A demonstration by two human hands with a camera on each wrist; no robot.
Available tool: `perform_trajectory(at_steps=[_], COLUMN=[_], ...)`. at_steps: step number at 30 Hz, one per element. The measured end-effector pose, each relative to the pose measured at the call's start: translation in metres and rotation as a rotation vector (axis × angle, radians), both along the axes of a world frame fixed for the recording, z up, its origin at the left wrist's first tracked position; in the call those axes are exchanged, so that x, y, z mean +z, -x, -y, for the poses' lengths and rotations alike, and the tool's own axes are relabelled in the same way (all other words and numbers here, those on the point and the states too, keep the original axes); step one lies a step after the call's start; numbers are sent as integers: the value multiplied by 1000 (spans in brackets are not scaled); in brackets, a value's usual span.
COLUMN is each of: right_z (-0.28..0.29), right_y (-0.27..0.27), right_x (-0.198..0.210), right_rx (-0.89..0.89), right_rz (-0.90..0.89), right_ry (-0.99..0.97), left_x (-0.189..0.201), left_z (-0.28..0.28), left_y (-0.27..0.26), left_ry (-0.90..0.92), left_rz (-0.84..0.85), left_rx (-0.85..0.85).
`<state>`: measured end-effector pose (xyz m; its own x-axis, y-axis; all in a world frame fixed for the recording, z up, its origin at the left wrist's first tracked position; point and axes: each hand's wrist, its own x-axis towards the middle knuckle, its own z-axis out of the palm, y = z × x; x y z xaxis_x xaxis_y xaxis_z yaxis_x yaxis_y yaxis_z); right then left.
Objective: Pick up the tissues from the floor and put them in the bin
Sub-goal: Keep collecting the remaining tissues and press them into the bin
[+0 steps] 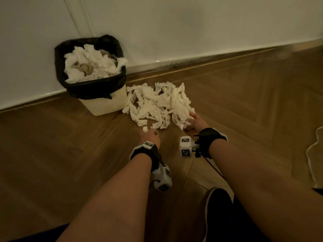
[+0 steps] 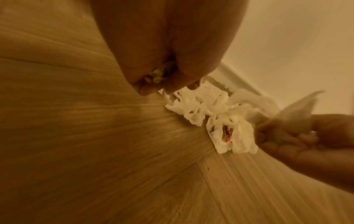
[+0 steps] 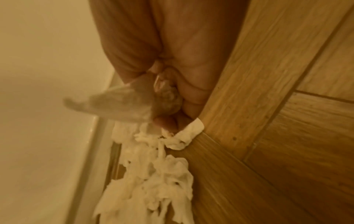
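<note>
From the head view, a heap of torn tissues (image 1: 157, 103) lies on the wooden floor (image 1: 244, 105) just right of the bin (image 1: 104, 103), itself full of tissue. The left hand (image 1: 150, 137) curls over a scrap (image 1: 145, 128) at the heap's near edge. The right hand (image 1: 195, 122) grasps the heap's right side.

The left wrist view shows the left hand's fingers (image 2: 172, 84) pinching tissue.

The right wrist view shows the right hand's fingers (image 3: 166, 122) curled round a tissue piece (image 3: 114, 106).
</note>
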<state>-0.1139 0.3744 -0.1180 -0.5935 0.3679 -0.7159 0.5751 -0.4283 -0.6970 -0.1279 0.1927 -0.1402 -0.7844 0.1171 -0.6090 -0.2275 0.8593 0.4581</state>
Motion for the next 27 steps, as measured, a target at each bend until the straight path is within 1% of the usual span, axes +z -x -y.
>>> perform_trajectory(at_steps=[4, 5, 7, 9, 10, 11, 13, 14, 15, 16, 18, 19, 20, 21, 22, 23, 25, 27], right_z=[-9, -12, -15, -17, -18, -19, -18, -15, -11, -5, 9, 15, 21, 27, 34, 41, 58, 76], right_y=[-13, -17, -24, -28, -30, -33, -39, -40, -40, -39, -34, -30, -26, -20, -16, -9, 6, 21], right_x=[39, 45, 58, 67, 71, 76, 87, 93, 99, 107, 122, 129, 135, 139, 145, 149, 156, 164], right_rx=[-263, -287, -296, -296, -265, -191, 56, 141, 176, 184, 164, 157, 137, 89, 63, 53, 66, 66], right_rz=[-79, -103, -148, -138, -109, -69, 10, 9, -18, -81, -204, -219, -215, -222, -221, -221, -215, -233], right_ry=[248, 272, 257, 219, 167, 83, -126, -199, -218, -199, -135, -110, -45, 76, 144, 169, 138, 134], left_x=[21, 27, 41, 57, 66, 73, 89, 98, 106, 115, 132, 140, 148, 153, 158, 164, 175, 188], left_z=[14, 17, 22, 23, 23, 25, 29, 32, 35, 39, 49, 56, 63, 71, 79, 87, 102, 115], left_y=[3, 2, -1, -4, -5, -6, -5, -5, -4, -3, 2, 5, 10, 16, 22, 27, 40, 55], left_ry=[4, -3, -52, -97, -92, -79, -112, -143, -184, -230, -249, -227, -208, -200, -217, -272, -373, -343], left_rz=[-7, -15, -32, -48, -79, -120, -220, -246, -244, -236, -255, -271, -291, -316, -335, -332, -348, -416], left_rx=[65, 76, 90, 119, 108, 90, 95, 123, 161, 202, 242, 238, 238, 248, 261, 275, 306, 286])
